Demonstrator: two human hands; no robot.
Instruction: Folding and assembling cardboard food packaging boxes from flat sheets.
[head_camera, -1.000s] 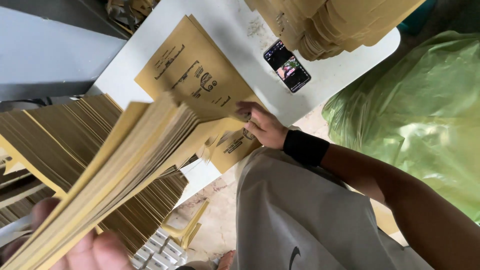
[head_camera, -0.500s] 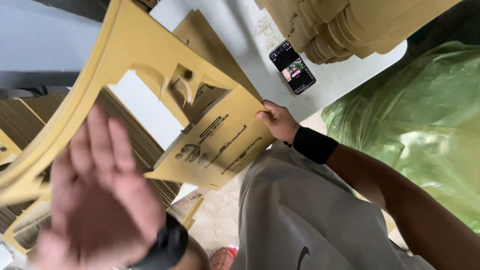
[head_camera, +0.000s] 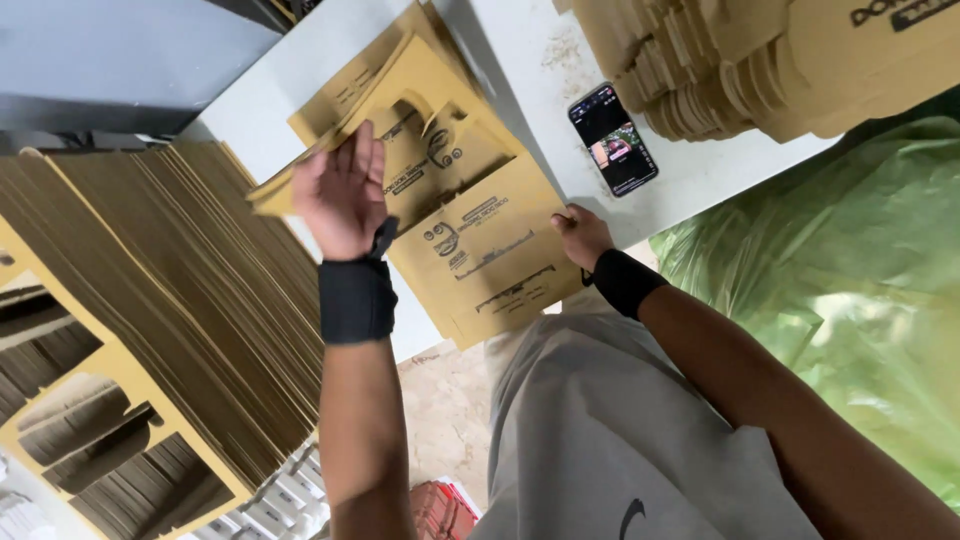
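Note:
A flat yellow-brown cardboard blank (head_camera: 480, 250) with dark print lies on the white table (head_camera: 690, 170), over another blank beneath it. My left hand (head_camera: 340, 195), wearing a black wrist wrap, grips the folded left flap of that blank and lifts it. My right hand (head_camera: 580, 235), with a black wristband, presses its fingers on the blank's right edge near the table's front.
A tall stack of flat cardboard blanks (head_camera: 190, 320) stands at my left. Folded cardboard boxes (head_camera: 760, 60) pile up at the back right. A phone (head_camera: 612, 138) with a lit screen lies on the table. A green plastic bag (head_camera: 840, 290) sits at the right.
My left hand has carried a blank from the left stack onto the table and now grips its flap. My right hand stays at the blank's right edge.

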